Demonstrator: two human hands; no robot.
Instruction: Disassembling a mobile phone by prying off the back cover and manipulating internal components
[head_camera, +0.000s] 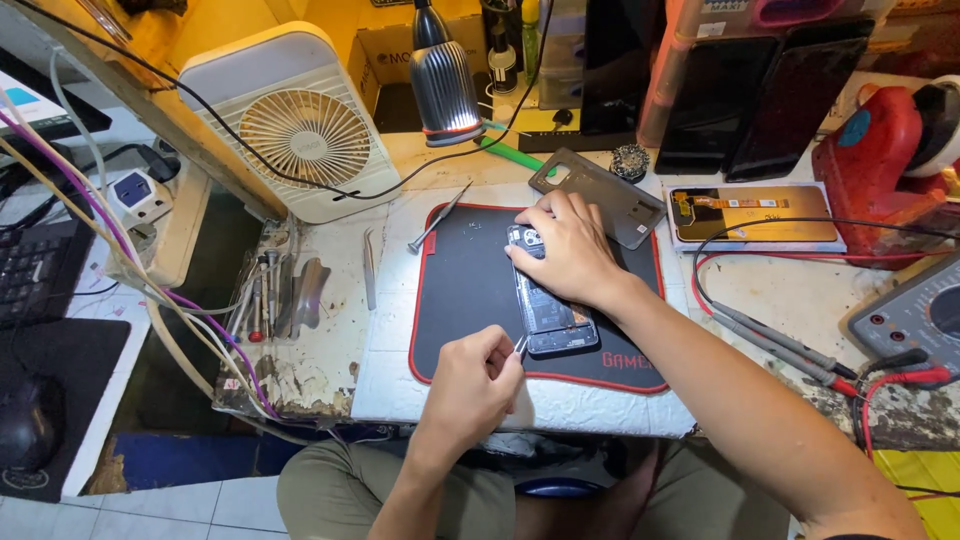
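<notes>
An opened phone (553, 322) with its back removed lies on a black mat with a red border (460, 300). My right hand (570, 248) presses down on the phone's upper half, fingers spread over it. My left hand (477, 380) pinches metal tweezers (520, 347), whose tips touch the phone's lower left edge. A grey phone back cover (612, 200) lies just behind my right hand. A screwdriver (437, 219) rests at the mat's far left corner.
A white desk fan (300, 130) and a lamp (442, 80) stand behind. Tools (280, 295) lie left of the mat. A phone screen part (755, 214), a red tape dispenser (880, 160), multimeter (915, 312) and probes (780, 345) are on the right.
</notes>
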